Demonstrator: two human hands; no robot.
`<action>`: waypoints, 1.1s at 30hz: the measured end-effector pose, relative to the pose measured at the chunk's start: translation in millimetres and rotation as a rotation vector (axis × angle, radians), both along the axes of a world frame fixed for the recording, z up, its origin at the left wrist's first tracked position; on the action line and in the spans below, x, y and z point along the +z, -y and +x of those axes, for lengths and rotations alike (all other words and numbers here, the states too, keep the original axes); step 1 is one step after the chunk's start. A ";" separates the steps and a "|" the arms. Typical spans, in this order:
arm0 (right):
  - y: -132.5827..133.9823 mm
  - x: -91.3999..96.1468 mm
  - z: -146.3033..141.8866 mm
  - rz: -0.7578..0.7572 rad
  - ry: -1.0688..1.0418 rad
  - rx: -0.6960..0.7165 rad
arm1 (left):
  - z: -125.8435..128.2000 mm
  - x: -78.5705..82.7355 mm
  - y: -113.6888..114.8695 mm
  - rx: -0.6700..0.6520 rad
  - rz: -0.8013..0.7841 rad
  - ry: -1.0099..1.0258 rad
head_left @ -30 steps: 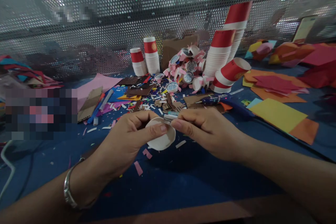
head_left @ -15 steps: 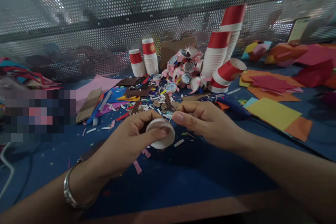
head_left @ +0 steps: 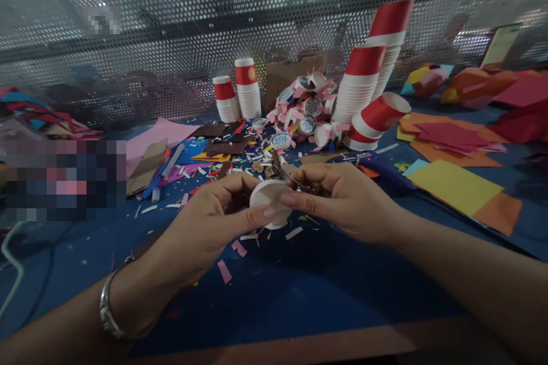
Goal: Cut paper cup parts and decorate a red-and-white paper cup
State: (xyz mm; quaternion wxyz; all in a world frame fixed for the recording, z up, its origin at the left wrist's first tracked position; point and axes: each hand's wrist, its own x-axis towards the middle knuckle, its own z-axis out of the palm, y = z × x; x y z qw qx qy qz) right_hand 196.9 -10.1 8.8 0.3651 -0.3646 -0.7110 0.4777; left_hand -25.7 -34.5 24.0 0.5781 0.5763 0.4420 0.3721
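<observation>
1 white paper disc [head_left: 269, 197], apparently a cup's base, is held above the blue table [head_left: 342, 291] by the left hand [head_left: 218, 214], thumb pressed on its face and fingers behind. The right hand [head_left: 349, 205] pinches a thin dark tool [head_left: 306, 187] too obscured to identify, thumb tip at the disc's right edge. The piece looks light and fairly stiff, likely to crease under hard pressure; its rim seems the surest hold. Beyond, 2 slim stacks of paper cups [head_left: 247, 97] and 2 taller stacks [head_left: 355, 88] stand nested, their insides hidden; 1 short stack [head_left: 374, 117] tilts beside a heap of pink-tabbed discs [head_left: 307, 124].
</observation>
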 end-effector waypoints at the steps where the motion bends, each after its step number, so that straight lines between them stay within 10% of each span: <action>1: -0.8 0.3 0.5 0.011 0.002 -0.007 | 0.1 -0.2 0.3 -0.014 -0.021 0.015; 12: -1.2 7.3 1.3 -0.012 -0.148 0.013 | 0.2 7.6 1.5 -0.118 0.053 0.164; 33: 4.6 7.1 4.8 0.141 -0.008 -0.073 | -7.1 2.9 -4.4 0.045 0.627 -0.288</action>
